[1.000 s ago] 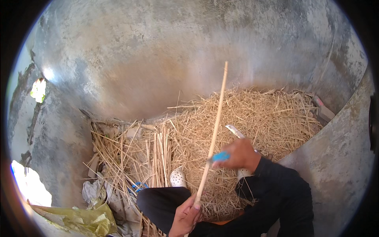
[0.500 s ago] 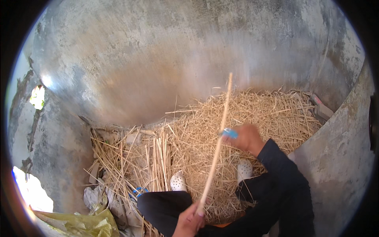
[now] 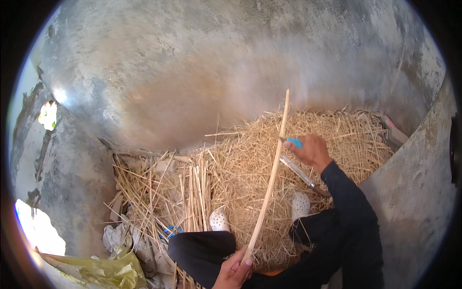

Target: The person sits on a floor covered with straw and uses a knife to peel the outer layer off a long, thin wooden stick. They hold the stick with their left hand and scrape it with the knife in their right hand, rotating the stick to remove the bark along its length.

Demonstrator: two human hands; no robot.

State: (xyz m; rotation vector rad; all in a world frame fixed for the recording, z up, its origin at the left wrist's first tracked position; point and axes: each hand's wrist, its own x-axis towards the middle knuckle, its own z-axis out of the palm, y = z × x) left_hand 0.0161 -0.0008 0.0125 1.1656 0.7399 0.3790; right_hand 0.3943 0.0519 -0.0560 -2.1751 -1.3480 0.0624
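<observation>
1. While my left hand (image 3: 236, 269) stays closed round the near end of the stick (image 3: 270, 190), my right hand (image 3: 312, 151) has gone farther out along it, away from me, over the last second.
2. My right hand is gripping the blue tool (image 3: 296, 143). Its small grey end sits at the stick; I cannot tell how deep it bites, if at all.
3. A second ago the tool was around the middle of the stick; now it is close to the far end. I judge this pass nearly run out: most of the length lies between my two hands, and only a short piece sticks out beyond the tool.
4. The stick slants up and rightward from my left hand, slightly bowed, held above the straw (image 3: 337, 132).
5. Half a second ago my right hand hid the knife (image 3: 297, 171). With that hand farther out, the knife shows again on the straw, just nearer to me than the hand and apart from it.
6. Beyond my left hand and to its left, the loose sticks (image 3: 196, 192) lie as they did; the yellow sheet (image 3: 113, 269) is well to its left.
</observation>
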